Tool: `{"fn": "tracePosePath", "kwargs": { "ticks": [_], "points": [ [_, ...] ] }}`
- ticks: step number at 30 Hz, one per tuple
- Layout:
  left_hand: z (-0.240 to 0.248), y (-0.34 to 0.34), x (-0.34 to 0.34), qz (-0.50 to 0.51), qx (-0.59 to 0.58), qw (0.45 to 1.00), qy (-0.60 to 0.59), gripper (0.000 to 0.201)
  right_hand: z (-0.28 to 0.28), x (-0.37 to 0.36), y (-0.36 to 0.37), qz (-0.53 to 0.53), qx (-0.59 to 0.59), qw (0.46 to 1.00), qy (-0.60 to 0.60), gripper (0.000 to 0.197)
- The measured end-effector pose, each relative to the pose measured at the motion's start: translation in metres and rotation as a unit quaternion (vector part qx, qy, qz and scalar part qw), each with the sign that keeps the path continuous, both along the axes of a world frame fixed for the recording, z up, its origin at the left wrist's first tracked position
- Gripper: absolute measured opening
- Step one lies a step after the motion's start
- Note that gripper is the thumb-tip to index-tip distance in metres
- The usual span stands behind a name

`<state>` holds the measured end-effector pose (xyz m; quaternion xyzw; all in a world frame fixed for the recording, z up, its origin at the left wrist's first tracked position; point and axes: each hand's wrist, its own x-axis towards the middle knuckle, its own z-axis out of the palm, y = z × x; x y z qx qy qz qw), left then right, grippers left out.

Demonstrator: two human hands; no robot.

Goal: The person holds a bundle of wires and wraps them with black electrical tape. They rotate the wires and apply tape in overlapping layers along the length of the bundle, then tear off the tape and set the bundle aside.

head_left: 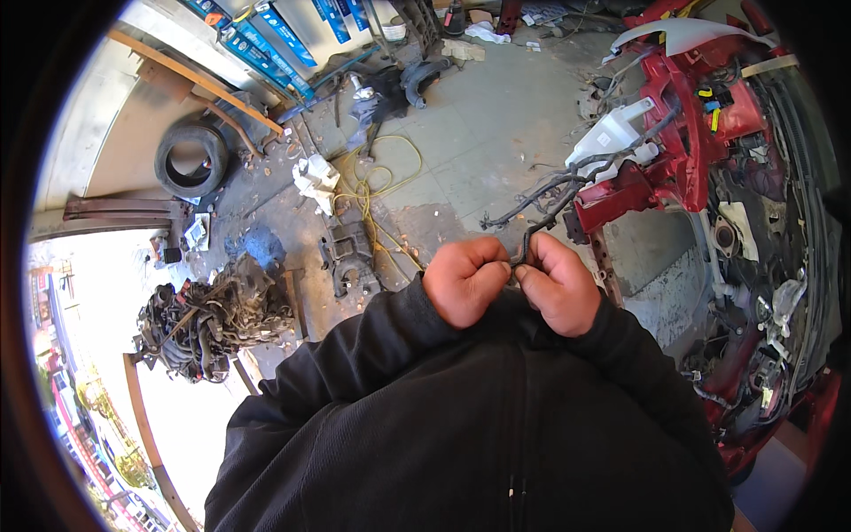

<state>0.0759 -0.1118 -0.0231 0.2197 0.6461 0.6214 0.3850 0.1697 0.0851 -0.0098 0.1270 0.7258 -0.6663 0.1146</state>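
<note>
Close together in front of my chest, both hands pinch a black wiring harness (534,232). My left hand (467,282) is closed, its thumb and curled fingers meeting at the harness end. Beside it my right hand (558,285) grips the same short stretch, thumb toward the other thumb. From my hands the harness runs up and right, with branches spreading toward a red car body (634,191). A white plastic reservoir (612,137) sits on that body next to the harness. The exact tip between my fingers is hidden.
An engine (208,319) stands at the left, near a gearbox-like metal casing (353,257). A yellow cord (390,182) loops over the floor. Farther back are a tyre (191,160) and blue boxes (257,49). The car's engine bay (753,266) fills the right side.
</note>
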Motion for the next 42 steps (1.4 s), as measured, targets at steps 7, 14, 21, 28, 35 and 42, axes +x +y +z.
{"fn": "tracePosePath", "kwargs": {
  "ticks": [7,14,21,28,35,42],
  "points": [
    [0.017,0.002,-0.004,-0.012,0.013,0.994,0.104,0.015,0.007,0.005,0.002,-0.068,-0.188,0.979,-0.048,0.016],
    [0.021,0.002,-0.007,-0.041,0.017,0.996,-0.079,0.018,0.0,0.005,-0.003,-0.079,-0.245,0.966,0.014,0.023],
    [0.018,-0.002,-0.003,-0.031,0.062,0.975,-0.212,0.018,0.0,0.004,-0.003,-0.053,-0.283,0.957,0.031,0.018],
    [0.012,-0.002,-0.005,-0.02,0.062,0.957,-0.283,0.016,0.002,0.0,-0.006,-0.069,-0.363,0.929,0.0,0.013],
    [0.004,0.001,-0.008,-0.044,0.038,0.989,0.136,0.012,0.007,-0.002,-0.007,-0.061,-0.203,0.976,-0.056,0.014],
    [0.007,0.002,-0.004,-0.041,0.044,0.975,0.215,0.012,0.009,-0.002,-0.008,-0.052,-0.106,0.992,-0.044,0.012]
  ]
}}
